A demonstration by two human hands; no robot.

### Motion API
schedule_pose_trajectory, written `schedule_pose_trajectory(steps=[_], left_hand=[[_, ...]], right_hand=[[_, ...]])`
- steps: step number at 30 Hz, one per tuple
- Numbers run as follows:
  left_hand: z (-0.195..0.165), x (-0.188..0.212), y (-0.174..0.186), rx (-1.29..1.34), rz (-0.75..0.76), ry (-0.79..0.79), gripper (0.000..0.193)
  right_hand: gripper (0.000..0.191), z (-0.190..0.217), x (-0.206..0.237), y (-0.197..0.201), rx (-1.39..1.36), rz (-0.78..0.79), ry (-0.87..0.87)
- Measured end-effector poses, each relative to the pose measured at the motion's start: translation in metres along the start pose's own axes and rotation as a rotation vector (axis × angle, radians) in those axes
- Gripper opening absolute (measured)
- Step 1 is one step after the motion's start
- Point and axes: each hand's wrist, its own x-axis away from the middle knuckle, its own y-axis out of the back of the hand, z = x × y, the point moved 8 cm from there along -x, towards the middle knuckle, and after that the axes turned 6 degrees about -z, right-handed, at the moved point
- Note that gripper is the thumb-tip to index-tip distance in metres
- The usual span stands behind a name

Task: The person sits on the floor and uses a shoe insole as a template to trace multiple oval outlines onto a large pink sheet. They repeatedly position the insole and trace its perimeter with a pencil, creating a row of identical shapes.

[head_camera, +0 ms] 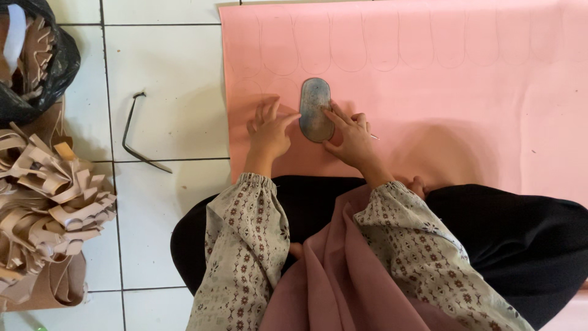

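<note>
A grey oval template (315,109) lies flat on the pink sheet (465,116), below a row of traced outlines. The left hand (267,132) presses its fingertips against the template's left edge, gripping nothing. The right hand (350,138), at the template's right edge, seems to pinch a thin pen. A bent metal rod (136,136) lies left of the sheet.

A white tiled floor (165,73) with dark grout lines carries everything; a large pink sheet (465,104), marked with rows of traced rounded outlines, lies flat from 12 to 3 o'clock; a bent dark metal rod (131,132) lies at 10 o'clock; a heap of tan cut strips (49,202) sits at 9 o'clock; a black plastic bag (58,67) rests at 11 o'clock.
</note>
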Motion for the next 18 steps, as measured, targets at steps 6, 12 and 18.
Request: schedule_pose_trajectory(steps=[6, 12, 18], left_hand=[[-0.002, -0.001, -0.002, -0.012, -0.030, -0.011, 0.071], [0.002, -0.003, -0.009, -0.021, -0.024, 0.001, 0.068], [-0.067, 0.017, -0.043, -0.125, -0.052, -0.286, 0.051]], right_hand=[[0.084, 0.000, 0.000, 0.000, 0.005, 0.011, -0.031], [0.085, -0.003, -0.002, -0.003, -0.005, 0.026, -0.047], [0.085, -0.005, -0.003, -0.003, -0.010, 0.026, -0.041]])
